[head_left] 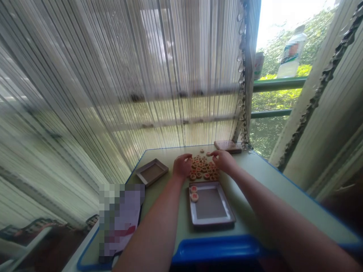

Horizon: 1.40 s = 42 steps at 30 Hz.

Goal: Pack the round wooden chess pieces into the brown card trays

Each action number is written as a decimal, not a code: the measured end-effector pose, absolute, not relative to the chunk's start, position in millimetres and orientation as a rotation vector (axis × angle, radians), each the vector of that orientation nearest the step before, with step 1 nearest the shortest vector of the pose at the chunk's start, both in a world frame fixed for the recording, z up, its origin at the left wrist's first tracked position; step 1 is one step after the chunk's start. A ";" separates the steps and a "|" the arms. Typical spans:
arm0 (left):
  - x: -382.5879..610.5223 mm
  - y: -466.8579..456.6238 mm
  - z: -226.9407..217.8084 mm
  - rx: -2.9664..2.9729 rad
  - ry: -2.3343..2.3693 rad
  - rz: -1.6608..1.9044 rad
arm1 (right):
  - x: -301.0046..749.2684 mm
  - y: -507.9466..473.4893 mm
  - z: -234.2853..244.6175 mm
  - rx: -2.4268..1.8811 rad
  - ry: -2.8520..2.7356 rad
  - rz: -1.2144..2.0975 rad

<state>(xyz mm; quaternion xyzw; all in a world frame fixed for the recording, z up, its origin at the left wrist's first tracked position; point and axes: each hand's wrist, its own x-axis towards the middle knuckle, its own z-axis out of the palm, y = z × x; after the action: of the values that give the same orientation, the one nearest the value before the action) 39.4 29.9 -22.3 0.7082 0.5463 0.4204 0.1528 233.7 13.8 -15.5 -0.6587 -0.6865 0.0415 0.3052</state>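
Observation:
Many round wooden Chinese chess pieces [200,164] lie in a loose cluster on the table, with red or dark characters on top. My left hand [183,165] rests at the cluster's left edge, fingers curved and partly apart, with nothing seen in them. On the other side, my right hand [223,161] reaches in with its forefinger stretched toward a single chess piece [208,154] at the back. Whether it touches that piece is hard to tell. Nearer to me sits a shallow tray [192,215] with a pale rim. Two red-marked chess pieces [194,197] are in its far left corner.
A second shallow tray [138,175], or box lid, lies at the table's left. A flat brown box [228,146] sits at the far right edge. Left of my forearm is a partly blurred pale item [127,219]. String curtains [170,75] hang behind the blue-edged table [263,200].

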 end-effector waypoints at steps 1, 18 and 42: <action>39.4 31.8 -23.2 2.029 1.584 1.193 | 236.0 23.1 -17.5 -1.750 -1.831 0.102; 39.8 39.8 -33.0 2.085 1.647 1.229 | 237.2 56.4 -33.3 -1.904 -1.814 0.185; 41.4 35.5 -22.6 1.851 1.169 1.286 | 198.8 18.4 -17.0 -1.128 -1.961 -0.024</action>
<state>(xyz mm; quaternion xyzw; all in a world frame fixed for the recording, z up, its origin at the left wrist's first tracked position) 41.4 35.5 -22.6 0.6963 0.4398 0.4835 0.2966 198.8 18.4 -17.0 -0.4512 -0.7844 -0.0098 0.4255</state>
